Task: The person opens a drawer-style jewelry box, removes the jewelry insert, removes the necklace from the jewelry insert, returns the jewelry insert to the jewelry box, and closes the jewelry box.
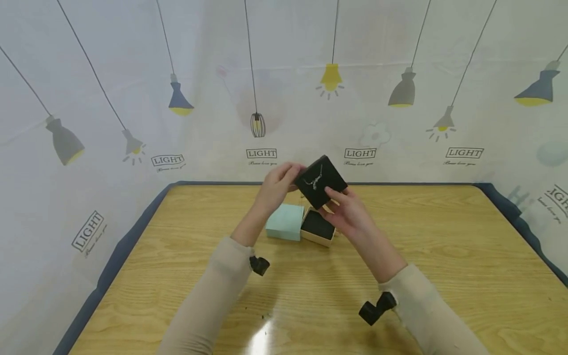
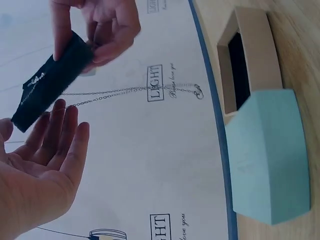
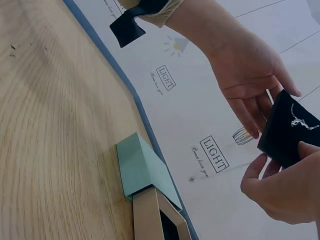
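Note:
My right hand [image 1: 351, 211] pinches a square black jewelry pad [image 1: 332, 176] above the table, thumb on its face and fingers behind. A silver necklace [image 1: 315, 182] with a small pendant lies across the pad's face. In the left wrist view its thin chain [image 2: 115, 92] dangles from behind the pad, ending in a clasp [image 2: 198, 92]. At the pad's other corner is my left hand [image 1: 276, 188], its fingers loosely extended behind the edge, close to the chain. Below stand a pale turquoise box lid [image 1: 284, 228] and a tan box base [image 1: 317, 237] with a black interior.
The wooden table [image 1: 177, 276] meets a white lamp-printed curtain [image 1: 301, 108] at its back and sides. Small dark specks [image 1: 263, 316] lie near the front. A black wrist camera [image 1: 259, 265] sits on the left sleeve, another camera [image 1: 377, 308] on the right.

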`<state>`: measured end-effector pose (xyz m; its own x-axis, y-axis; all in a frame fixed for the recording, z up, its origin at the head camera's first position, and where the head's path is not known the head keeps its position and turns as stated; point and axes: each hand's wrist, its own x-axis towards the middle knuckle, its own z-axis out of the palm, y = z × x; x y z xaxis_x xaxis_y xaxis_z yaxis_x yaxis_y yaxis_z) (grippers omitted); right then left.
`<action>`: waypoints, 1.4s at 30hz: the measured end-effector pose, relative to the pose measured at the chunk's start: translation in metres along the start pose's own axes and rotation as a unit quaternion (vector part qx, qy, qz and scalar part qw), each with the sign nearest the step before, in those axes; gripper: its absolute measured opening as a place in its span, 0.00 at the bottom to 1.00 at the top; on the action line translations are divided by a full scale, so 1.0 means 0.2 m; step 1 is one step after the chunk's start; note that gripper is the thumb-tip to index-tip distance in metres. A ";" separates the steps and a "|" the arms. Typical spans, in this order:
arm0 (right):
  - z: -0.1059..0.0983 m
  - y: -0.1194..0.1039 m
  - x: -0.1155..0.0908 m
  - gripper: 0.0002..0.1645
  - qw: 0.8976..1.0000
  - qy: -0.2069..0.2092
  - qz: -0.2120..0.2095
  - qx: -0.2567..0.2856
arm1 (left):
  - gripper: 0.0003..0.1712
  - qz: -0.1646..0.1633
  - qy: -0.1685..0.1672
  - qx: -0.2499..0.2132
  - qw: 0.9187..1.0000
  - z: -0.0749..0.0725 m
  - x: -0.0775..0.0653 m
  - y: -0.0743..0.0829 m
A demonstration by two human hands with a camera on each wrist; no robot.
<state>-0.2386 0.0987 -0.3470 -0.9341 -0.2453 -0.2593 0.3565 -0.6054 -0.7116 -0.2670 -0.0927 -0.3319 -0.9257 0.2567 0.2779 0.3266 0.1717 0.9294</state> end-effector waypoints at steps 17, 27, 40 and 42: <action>0.00 0.03 -0.04 0.25 0.990 -0.043 -0.097 -0.092 | 0.18 0.060 -0.007 0.071 0.996 0.01 -0.06 0.13; 0.00 0.04 -0.06 0.21 0.975 -0.048 -0.148 -0.160 | 0.20 0.045 -0.037 0.021 0.998 -0.01 -0.07 0.13; -0.01 0.05 -0.08 0.24 0.966 -0.071 -0.160 -0.189 | 0.28 -0.007 -0.054 -0.058 0.997 -0.02 -0.05 0.10; 0.00 0.05 -0.08 0.24 0.965 -0.073 -0.160 -0.196 | 0.27 -0.029 -0.059 -0.075 0.995 -0.02 -0.05 0.10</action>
<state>-0.2195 0.0971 -0.3506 -0.9726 -0.2146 0.0892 -0.0107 -0.3422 -0.9396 -0.2518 -0.0957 -0.3154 -0.9105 0.3617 0.2004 0.2326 0.0474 0.9714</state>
